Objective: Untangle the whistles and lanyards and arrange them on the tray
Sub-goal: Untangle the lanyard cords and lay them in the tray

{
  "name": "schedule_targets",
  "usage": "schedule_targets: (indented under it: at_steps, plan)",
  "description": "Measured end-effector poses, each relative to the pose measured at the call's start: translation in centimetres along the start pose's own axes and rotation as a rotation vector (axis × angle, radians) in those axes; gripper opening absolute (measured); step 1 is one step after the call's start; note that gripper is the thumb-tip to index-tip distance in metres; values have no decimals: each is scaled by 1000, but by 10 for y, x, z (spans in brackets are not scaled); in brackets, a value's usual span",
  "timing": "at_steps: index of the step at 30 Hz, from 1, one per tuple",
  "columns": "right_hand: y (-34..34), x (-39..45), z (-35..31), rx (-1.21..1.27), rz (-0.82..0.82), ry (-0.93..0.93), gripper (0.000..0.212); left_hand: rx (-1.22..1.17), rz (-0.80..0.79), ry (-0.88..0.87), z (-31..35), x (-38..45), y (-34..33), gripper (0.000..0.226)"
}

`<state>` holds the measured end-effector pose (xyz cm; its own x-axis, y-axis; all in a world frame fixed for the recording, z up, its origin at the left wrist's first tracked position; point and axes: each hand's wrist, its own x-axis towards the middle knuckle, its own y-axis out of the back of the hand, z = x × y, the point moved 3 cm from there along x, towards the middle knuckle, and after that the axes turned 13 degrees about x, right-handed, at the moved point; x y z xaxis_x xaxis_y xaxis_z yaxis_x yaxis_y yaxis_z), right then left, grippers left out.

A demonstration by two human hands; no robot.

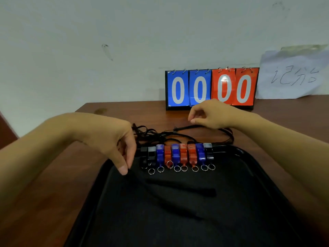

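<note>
Nearest us lies the black tray (178, 220), with a row of whistles (178, 155) in black, blue and red along its far edge, key rings toward us. Our left hand (114, 139) hangs over the tray's left rim, fingers curled downward; we cannot tell whether they hold anything. Our right hand (211, 114) pinches a black lanyard (185, 128) above the tangled lanyards (154, 133) on the wooden table (44, 184). Behind, a flip scoreboard (211, 89) reads 00 00, beside a paper (293, 75) with handwritten characters.
</note>
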<state>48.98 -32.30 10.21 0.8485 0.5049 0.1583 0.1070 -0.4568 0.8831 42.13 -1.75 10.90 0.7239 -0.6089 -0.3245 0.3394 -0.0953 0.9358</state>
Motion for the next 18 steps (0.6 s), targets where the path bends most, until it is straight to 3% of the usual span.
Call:
schedule_targets:
  at_steps: [13, 16, 18]
  plan:
    - [-20, 7, -7, -57, 12, 26, 18, 0, -104, -34, 30, -23, -11, 18]
    - [-26, 11, -9, -149, -41, -21, 21, -41, -51, -109, 41, -31, 4, 16]
    - [-30, 15, -6, -126, -63, -70, 11, -77, 29, -122, 44, -26, 12, 14]
